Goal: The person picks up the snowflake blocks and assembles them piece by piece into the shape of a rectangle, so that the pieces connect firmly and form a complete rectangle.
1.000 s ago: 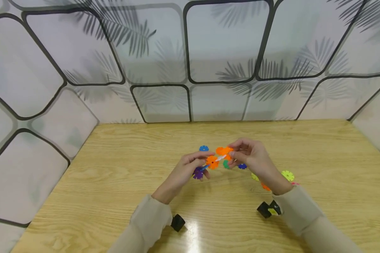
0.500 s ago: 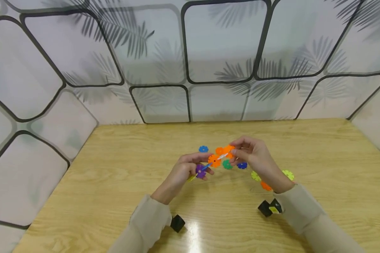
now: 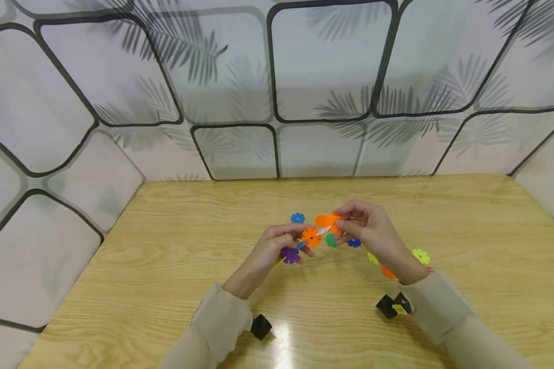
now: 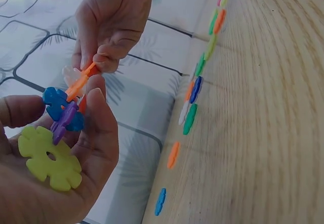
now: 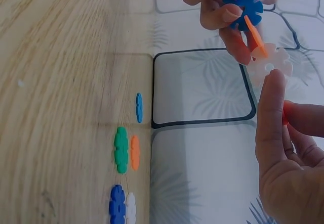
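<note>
Both hands hold a chain of slotted plastic flower discs above the table. My left hand (image 3: 265, 253) has its thumb and fingers on the blue disc (image 4: 53, 102), with the purple disc (image 4: 65, 122) and a yellow disc (image 4: 50, 158) hanging toward the palm. From the blue disc the chain runs to an orange disc (image 3: 311, 237), then a white disc (image 5: 273, 64) slotted at an angle. At the far end, my right hand (image 3: 374, 233) pinches another orange disc (image 3: 333, 221) between thumb and fingers; its index fingertip lies at the white disc's edge in the right wrist view.
Loose discs lie behind and right of the chain: light blue (image 3: 297, 218), green (image 3: 331, 240), dark blue (image 3: 353, 242), yellow-green (image 3: 420, 256) and orange (image 3: 388, 272) among them. A patterned backdrop (image 3: 323, 148) borders the wooden table (image 3: 189, 230) at the back.
The chain's left end tilts: the purple disc turned to face up, then tipped lower again, with the yellow disc's edge now showing below. Both hands stay almost in place.
</note>
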`<act>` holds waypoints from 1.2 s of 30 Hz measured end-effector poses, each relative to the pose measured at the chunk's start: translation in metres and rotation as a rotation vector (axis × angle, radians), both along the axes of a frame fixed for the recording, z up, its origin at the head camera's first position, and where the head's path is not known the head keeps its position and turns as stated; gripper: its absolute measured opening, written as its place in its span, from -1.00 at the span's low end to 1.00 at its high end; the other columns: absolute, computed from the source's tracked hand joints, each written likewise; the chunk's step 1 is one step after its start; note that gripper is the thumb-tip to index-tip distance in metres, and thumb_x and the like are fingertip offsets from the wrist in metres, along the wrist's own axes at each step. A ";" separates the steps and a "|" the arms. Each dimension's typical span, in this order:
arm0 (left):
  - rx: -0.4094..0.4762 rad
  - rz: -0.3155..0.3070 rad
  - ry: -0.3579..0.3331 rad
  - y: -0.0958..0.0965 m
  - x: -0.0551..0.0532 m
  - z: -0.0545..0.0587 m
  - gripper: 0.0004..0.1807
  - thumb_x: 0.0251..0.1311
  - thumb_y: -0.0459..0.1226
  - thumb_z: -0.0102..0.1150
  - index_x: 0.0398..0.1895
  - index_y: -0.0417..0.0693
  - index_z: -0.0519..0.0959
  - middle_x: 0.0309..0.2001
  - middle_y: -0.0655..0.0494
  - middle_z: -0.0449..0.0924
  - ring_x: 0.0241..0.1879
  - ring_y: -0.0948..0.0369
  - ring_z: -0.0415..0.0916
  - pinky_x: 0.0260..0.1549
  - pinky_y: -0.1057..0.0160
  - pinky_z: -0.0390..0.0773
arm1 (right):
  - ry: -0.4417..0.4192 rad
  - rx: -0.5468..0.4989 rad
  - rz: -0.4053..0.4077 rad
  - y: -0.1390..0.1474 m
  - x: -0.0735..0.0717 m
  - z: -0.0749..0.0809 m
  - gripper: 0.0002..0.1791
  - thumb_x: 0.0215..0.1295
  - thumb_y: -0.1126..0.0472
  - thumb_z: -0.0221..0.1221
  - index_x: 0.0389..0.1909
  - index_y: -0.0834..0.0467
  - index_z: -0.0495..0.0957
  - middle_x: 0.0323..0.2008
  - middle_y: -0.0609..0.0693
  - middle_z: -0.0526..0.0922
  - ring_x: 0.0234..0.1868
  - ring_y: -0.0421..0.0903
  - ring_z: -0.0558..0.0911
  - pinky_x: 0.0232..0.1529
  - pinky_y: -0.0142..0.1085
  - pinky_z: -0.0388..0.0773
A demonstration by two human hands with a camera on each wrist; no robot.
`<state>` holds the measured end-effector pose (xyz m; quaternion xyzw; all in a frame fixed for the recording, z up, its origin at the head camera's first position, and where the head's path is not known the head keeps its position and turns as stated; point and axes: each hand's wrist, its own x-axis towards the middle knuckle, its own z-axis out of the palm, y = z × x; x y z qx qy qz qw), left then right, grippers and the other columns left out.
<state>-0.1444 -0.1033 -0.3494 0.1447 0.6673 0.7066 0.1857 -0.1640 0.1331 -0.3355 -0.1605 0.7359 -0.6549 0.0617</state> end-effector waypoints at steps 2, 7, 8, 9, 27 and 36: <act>-0.010 -0.006 0.004 0.000 0.001 0.001 -0.49 0.34 -0.43 -0.17 0.33 -0.40 0.44 -0.03 -0.11 0.66 -0.23 0.26 0.65 -0.24 0.28 0.62 | 0.005 0.000 0.005 -0.001 0.001 0.000 -0.79 0.43 0.52 0.10 0.02 0.54 0.47 -0.23 0.19 0.66 -0.40 -0.06 0.72 -0.26 -0.12 0.71; -0.037 -0.009 0.021 0.000 0.001 0.000 -0.52 0.38 -0.41 -0.16 0.31 -0.36 0.48 -0.02 -0.12 0.65 -0.21 0.24 0.64 -0.23 0.27 0.62 | 0.014 -0.007 0.015 -0.002 0.002 0.000 -0.79 0.43 0.53 0.10 0.01 0.55 0.47 -0.21 0.22 0.67 -0.40 -0.06 0.72 -0.27 -0.17 0.71; -0.041 -0.008 0.023 0.000 0.001 0.000 -0.52 0.38 -0.41 -0.16 0.31 -0.36 0.48 0.00 -0.12 0.64 -0.21 0.24 0.64 -0.23 0.27 0.62 | 0.015 -0.007 0.016 -0.002 0.002 0.000 -0.79 0.43 0.53 0.10 0.01 0.56 0.48 -0.21 0.23 0.67 -0.40 -0.06 0.72 -0.27 -0.18 0.71; -0.043 -0.005 0.021 0.000 0.002 0.000 -0.52 0.39 -0.40 -0.15 0.31 -0.34 0.49 0.00 -0.12 0.64 -0.22 0.23 0.64 -0.24 0.27 0.62 | 0.017 -0.007 0.019 -0.002 0.002 0.000 -0.79 0.42 0.53 0.10 0.00 0.56 0.48 -0.21 0.22 0.68 -0.40 -0.06 0.72 -0.27 -0.18 0.71; -0.105 0.006 0.027 0.001 0.004 0.001 -0.66 0.50 -0.27 0.07 0.19 -0.29 0.57 -0.10 0.04 0.65 -0.38 0.25 0.58 -0.33 0.32 0.57 | 0.022 -0.021 0.099 -0.011 0.008 -0.001 -0.81 0.38 0.58 0.09 -0.03 0.58 0.46 -0.24 0.21 0.65 -0.39 -0.08 0.71 -0.27 -0.16 0.72; -0.144 0.033 -0.029 0.004 0.001 -0.001 -0.68 0.52 -0.19 0.05 0.08 -0.27 0.58 -0.35 0.13 0.60 -0.49 0.28 0.48 -0.47 0.36 0.46 | 0.025 0.011 0.207 -0.015 0.010 0.001 -0.83 0.38 0.56 0.11 -0.06 0.53 0.50 -0.29 0.24 0.67 -0.42 -0.04 0.72 -0.31 -0.13 0.72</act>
